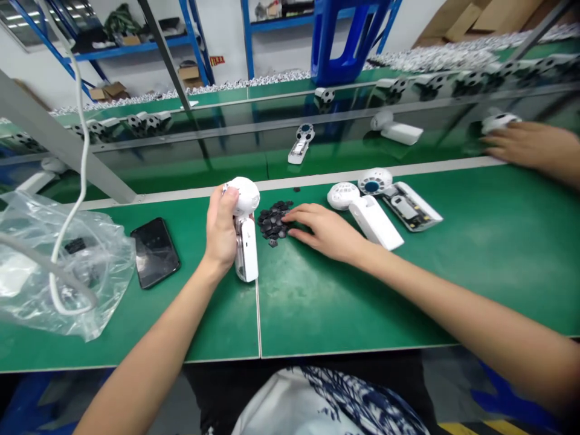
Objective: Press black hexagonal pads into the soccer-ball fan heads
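The left hand (221, 232) grips one white fan (247, 248) upright on the green table (344, 302), while the right hand (328, 232) lies open, fingertips on one pile of black pieces (270, 220), beside one closed fan (374, 220) and one opened fan (408, 208), one phone (154, 252) lying left.

White handheld fan (245, 232): round head uppermost, slim rectangular handle below. It stood upright with its foot on the green table (317, 302), gripped about the neck by the left hand (220, 232). Small black pieces (272, 222): flat, heaped loosely just right of the fan. The right hand (327, 231) touched the heap's right edge.
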Motion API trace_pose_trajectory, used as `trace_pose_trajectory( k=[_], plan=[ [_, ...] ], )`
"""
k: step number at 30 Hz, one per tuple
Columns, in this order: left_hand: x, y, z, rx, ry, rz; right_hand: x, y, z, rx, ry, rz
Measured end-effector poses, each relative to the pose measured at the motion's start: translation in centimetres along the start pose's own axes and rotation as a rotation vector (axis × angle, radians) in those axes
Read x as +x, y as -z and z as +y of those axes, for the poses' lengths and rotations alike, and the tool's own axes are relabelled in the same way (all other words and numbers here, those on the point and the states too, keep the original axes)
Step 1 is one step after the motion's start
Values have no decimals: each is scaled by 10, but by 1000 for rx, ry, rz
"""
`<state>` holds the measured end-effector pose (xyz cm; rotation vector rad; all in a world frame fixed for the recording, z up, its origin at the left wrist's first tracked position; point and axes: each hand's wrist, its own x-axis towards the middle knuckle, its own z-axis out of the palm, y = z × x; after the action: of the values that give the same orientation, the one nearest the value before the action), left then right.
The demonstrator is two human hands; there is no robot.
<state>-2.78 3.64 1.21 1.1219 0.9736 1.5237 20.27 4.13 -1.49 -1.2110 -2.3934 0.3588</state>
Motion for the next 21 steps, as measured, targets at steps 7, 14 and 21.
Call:
trace_pose_trajectory(
  k=[7, 14, 21],
  plan=[
    [-7, -2, 7, 39, 68, -12, 3, -9, -1, 66, -31, 80],
    [-16, -7, 16, 117, 200, -82, -5, 17, 0, 237, 22, 289],
    [-42, -12, 26, 224, 180, -104, -50, 40, -44, 282, 112, 561]
  ],
)
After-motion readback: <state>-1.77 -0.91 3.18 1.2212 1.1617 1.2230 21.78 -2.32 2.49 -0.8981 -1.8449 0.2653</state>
